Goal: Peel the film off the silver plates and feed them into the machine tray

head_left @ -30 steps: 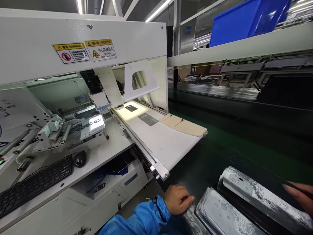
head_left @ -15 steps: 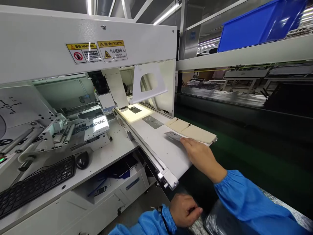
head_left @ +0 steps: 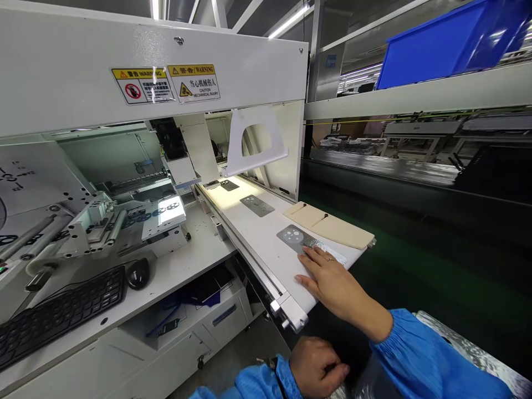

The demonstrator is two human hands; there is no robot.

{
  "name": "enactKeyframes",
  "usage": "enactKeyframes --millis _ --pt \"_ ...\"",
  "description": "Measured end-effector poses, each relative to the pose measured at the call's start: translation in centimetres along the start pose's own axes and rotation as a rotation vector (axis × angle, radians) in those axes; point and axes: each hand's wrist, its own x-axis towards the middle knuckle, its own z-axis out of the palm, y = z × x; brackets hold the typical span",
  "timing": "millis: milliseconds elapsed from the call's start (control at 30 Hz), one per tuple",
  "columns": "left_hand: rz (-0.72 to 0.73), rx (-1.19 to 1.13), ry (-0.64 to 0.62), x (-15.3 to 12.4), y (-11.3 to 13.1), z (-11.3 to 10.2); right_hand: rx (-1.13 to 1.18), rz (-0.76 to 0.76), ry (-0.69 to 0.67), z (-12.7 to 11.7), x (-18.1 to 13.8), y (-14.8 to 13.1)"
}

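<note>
My right hand (head_left: 332, 280) lies flat on the white conveyor belt (head_left: 266, 244), fingers stretched out and resting on the near edge of a grey plate with round holes (head_left: 296, 238). A second grey plate (head_left: 257, 205) lies farther up the belt, and a third (head_left: 229, 185) sits under the machine's light. My left hand (head_left: 318, 374) is at the bottom edge, fingers curled on the rim of a shiny wrapped stack whose top barely shows.
A beige pad (head_left: 332, 227) lies on the belt's right side. The white machine housing (head_left: 145, 72) with warning labels overhangs the belt. A black keyboard (head_left: 58, 316) and mouse (head_left: 138, 273) sit on the left. The dark green line belt (head_left: 436, 271) runs on the right, with a blue bin (head_left: 449, 41) above.
My right hand pulled back toward me along the belt and now lies flat on a grey plate. My left hand stayed in place.
</note>
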Motion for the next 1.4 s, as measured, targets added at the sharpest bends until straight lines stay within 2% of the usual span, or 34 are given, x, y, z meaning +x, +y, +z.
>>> enactKeyframes --millis 467,867,1100,1400 --pt "-0.001 -0.033 0.037 0.1 0.1 0.1 -0.033 0.000 -0.013 -0.5 -1.3 0.6" --pt "-0.022 -0.026 0.022 -0.1 -0.1 0.5 0.006 -0.013 0.003 -0.4 -0.6 0.8" --pt "-0.008 -0.043 0.042 0.0 0.0 0.3 -0.001 0.003 -0.059 -1.0 0.1 0.8" --pt "-0.020 -0.069 0.036 0.0 0.1 0.3 0.036 0.028 -0.030 -0.7 0.0 1.1"
